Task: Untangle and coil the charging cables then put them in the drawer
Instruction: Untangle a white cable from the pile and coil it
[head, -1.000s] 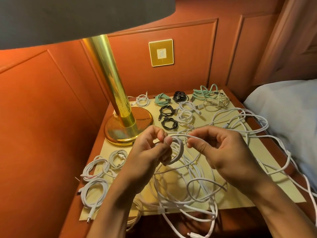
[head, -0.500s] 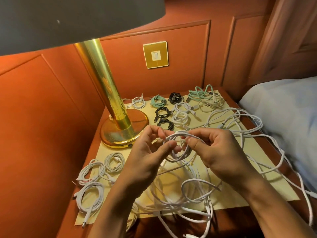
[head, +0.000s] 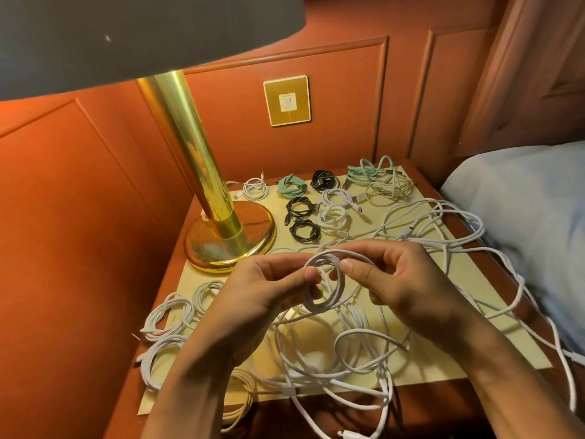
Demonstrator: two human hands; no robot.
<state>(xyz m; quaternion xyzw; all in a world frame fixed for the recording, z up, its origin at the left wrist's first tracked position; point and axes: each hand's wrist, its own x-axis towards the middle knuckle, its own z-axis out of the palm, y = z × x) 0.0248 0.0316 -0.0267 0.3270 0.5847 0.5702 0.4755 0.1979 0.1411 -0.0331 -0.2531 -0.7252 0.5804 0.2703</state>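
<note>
At mid-frame, my left hand (head: 266, 289) pinches the small white coil (head: 319, 308) between thumb and forefinger; my right hand (head: 408, 280) pinches the strand (head: 354, 252) feeding it. I'd lay each turn the same size, drawing slack gently from the tangle (head: 361, 333) below.

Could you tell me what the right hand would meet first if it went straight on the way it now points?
The right hand points left, toward the small white coil that the left hand holds. It would likely meet that coil first, then the left fingertips; depth is hard to judge.
</note>
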